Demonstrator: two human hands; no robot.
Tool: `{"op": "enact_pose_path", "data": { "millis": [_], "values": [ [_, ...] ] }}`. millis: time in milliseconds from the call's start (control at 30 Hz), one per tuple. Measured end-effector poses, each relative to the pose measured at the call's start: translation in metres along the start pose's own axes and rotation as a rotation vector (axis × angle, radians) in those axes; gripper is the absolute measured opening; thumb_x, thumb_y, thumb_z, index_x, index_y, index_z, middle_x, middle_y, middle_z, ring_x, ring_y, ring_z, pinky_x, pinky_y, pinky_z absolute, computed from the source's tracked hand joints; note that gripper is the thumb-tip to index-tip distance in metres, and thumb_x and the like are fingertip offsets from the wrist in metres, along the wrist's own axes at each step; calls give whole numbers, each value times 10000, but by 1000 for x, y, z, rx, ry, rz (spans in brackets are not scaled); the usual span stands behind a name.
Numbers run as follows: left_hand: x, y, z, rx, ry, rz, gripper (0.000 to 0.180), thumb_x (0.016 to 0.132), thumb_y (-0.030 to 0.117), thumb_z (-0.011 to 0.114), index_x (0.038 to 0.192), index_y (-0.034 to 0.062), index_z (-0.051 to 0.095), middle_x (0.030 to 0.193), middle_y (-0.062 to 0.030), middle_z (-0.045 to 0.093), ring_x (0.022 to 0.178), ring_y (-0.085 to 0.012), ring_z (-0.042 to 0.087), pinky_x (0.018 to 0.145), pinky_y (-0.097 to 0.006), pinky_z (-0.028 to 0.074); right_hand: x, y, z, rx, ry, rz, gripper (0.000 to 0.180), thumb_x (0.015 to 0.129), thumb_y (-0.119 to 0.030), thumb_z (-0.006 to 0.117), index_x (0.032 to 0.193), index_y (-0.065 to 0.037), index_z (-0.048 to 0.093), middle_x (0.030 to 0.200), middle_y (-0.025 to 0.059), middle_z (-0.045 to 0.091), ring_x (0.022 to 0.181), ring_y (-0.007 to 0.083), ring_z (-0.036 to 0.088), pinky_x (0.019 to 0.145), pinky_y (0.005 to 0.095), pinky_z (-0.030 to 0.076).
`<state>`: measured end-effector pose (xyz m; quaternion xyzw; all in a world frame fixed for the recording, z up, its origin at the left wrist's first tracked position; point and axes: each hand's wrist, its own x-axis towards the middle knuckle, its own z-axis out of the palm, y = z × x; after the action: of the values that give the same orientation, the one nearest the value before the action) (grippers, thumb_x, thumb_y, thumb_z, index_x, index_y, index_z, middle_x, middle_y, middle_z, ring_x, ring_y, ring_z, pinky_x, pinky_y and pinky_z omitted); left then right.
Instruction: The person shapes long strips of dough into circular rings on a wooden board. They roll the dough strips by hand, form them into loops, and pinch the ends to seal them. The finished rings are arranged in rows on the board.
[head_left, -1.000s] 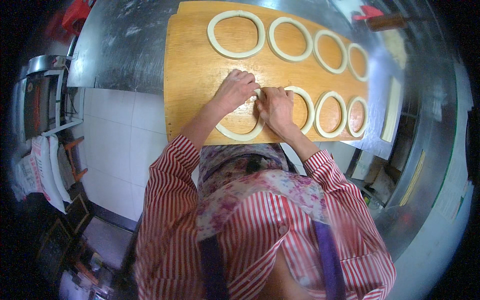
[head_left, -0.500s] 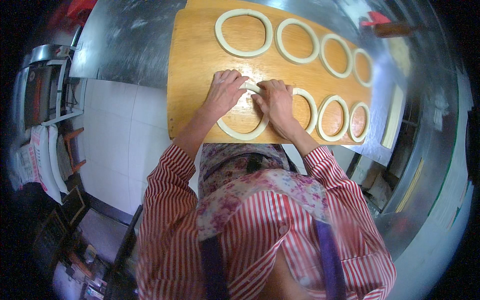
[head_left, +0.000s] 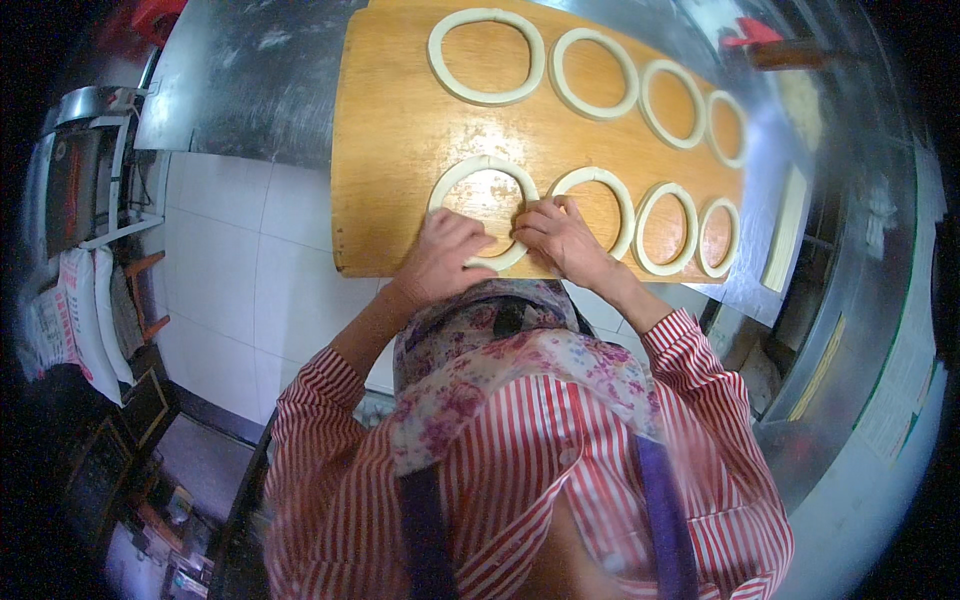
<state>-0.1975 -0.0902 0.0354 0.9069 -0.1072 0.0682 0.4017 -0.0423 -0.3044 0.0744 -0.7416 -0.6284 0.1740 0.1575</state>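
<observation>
Pale dough rings lie in two rows on a wooden board [head_left: 385,170]. At the near left is the dough ring [head_left: 487,163] between my hands, closed into a full loop with a faint seam at its far side. My left hand [head_left: 447,250] curls over its near left side, fingertips inside the loop. My right hand [head_left: 568,240] grips its right side, fingers bent against the dough; the part beneath them is hidden. Just right of it, another dough ring [head_left: 625,205] is partly covered by my right hand.
Across the far side of the board runs a second row, with a large dough ring [head_left: 537,60] at its left end. A metal table [head_left: 250,80] extends behind and to the left. White sacks [head_left: 85,310] stand at the far left, beside the tiled floor [head_left: 300,260].
Both hands have moved from the far side of the near-left ring toward me, down to its lower left and right sides. The ring's seam, covered before, now shows.
</observation>
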Motion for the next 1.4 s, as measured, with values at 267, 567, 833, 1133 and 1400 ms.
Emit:
{"op": "enact_pose_path", "data": {
  "millis": [267, 567, 833, 1133, 1400],
  "values": [
    [-5, 11, 16, 45, -49, 27, 270, 821, 202, 723, 1054, 67, 703, 955, -70, 591, 1003, -246, 569, 982, -430, 381, 5, 10, -12, -48, -177, -91, 331, 745, -150, 713, 1075, -126, 697, 1123, 6, 621, 1160, 221, 547, 1002, 449, 361],
    [-14, 6, 30, 97, 2, 29, 334, 759, 251, 772, 1044, 86, 716, 952, -53, 602, 975, -253, 568, 960, -440, 408, 5, -5, 7, -15, -108, -138, 274, 785, -163, 700, 1048, -87, 683, 1072, 35, 621, 1128, 216, 567, 1050, 454, 349],
    [-16, 5, 16, 46, -35, 23, 394, 756, 275, 799, 1094, 88, 719, 1002, -71, 623, 1001, -270, 575, 964, -445, 411, 10, 9, -24, -88, -66, -92, 269, 820, -252, 713, 1041, -99, 710, 1101, 35, 641, 1117, 222, 573, 1054, 454, 363],
    [44, -39, 2, 235, 364, -305, 471, 808, 251, 795, 1228, 79, 668, 1101, -106, 607, 1071, -288, 557, 966, -438, 373, 58, 32, 6, 207, 263, 516, 310, 826, -271, 774, 1073, -88, 731, 991, 87, 687, 935, 277, 635, 890, 409, 424],
    [68, -58, 8, 62, 312, -250, 273, 789, 220, 801, 1038, 120, 750, 992, -54, 632, 1003, -268, 582, 917, -412, 382, 69, 30, 25, 138, 452, 484, 189, 760, -92, 798, 937, -45, 752, 899, 118, 705, 752, 310, 670, 702, 403, 545]
  ]
}}
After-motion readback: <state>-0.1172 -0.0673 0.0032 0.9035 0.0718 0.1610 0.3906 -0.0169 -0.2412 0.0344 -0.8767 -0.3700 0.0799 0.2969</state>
